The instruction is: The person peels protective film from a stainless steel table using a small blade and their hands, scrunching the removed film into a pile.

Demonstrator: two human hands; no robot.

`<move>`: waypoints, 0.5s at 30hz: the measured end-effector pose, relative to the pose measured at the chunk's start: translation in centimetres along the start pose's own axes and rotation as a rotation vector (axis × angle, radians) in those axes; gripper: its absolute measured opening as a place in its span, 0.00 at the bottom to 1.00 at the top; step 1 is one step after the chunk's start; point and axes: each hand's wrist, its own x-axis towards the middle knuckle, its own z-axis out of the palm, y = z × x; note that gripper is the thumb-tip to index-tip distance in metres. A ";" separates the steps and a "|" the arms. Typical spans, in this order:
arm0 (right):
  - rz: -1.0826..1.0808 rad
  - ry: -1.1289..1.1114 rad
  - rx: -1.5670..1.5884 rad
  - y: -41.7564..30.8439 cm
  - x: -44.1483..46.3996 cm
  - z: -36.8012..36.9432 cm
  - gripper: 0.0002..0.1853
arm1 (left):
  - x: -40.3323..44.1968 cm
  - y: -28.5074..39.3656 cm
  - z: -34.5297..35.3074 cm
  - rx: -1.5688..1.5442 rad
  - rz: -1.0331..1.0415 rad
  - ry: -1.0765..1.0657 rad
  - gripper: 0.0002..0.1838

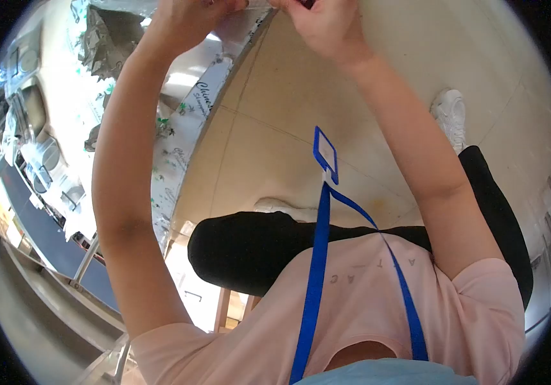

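My left hand (201,16) is at the top edge of the head view, above the near edge of a table covered with a printed sheet (189,122). Its fingers look curled, but the frame cuts off their tips. To the right, my right hand (327,25) is raised over the floor, thumb and fingers drawn together in a pinch. A bit of clear plastic (257,4) shows between the two hands. What each hand grips is mostly out of frame. Left of my left hand lies a crumpled grey plastic bag (110,42).
A blue lanyard badge (325,156) hangs from my neck over the tiled floor (275,109). My knee (243,250) is beside the table edge. Clear containers (49,153) stand at far left, near a dark blue surface (51,228).
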 end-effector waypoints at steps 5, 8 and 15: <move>-0.064 -0.021 -0.049 -0.8 -1.4 0.5 0.06 | -1.6 -0.5 0.2 -0.047 0.039 0.008 0.14; -0.063 0.009 0.015 -1.2 -2.4 1.2 0.06 | -3.3 0.0 0.2 -0.022 -0.069 -0.001 0.13; -0.146 -0.011 0.041 -1.5 -3.1 1.2 0.05 | -4.6 -0.4 -0.1 0.080 0.042 0.029 0.13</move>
